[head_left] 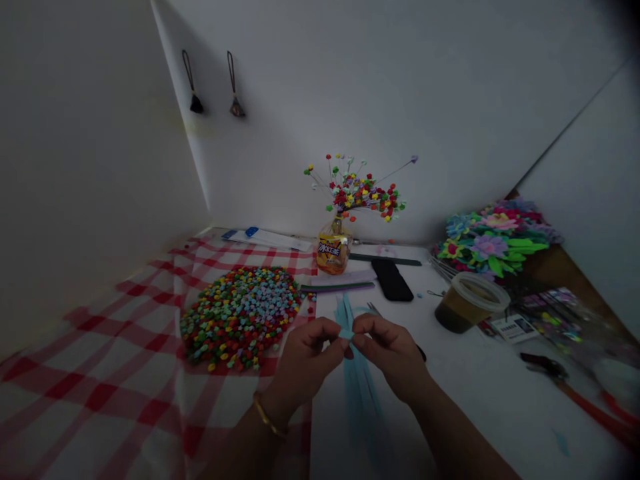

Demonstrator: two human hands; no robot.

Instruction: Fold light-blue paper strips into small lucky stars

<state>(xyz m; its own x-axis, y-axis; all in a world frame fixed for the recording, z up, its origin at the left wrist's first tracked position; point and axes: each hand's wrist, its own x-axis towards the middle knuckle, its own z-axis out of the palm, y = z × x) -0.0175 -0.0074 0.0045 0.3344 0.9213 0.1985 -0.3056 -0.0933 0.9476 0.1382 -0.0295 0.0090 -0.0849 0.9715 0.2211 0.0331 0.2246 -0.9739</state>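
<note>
Between my fingertips is a light blue paper strip (346,335), folded or bent where I pinch it. My left hand (311,347), with a gold bangle at the wrist, grips it from the left, thumb against forefinger. My right hand (386,347) pinches the same piece from the right. Beneath both hands lie several long light blue paper strips (357,393), running front to back on the white table. Just left of my hands is a big heap of small folded paper stars (245,313) in many colours.
A bottle (333,250) holds wire stems topped with stars. Beyond my right hand lie a black phone (392,280), a tub of brown liquid (470,301), red-handled pliers (555,369) and fuzzy craft flowers (493,243). A red checked cloth (140,347) covers the left side.
</note>
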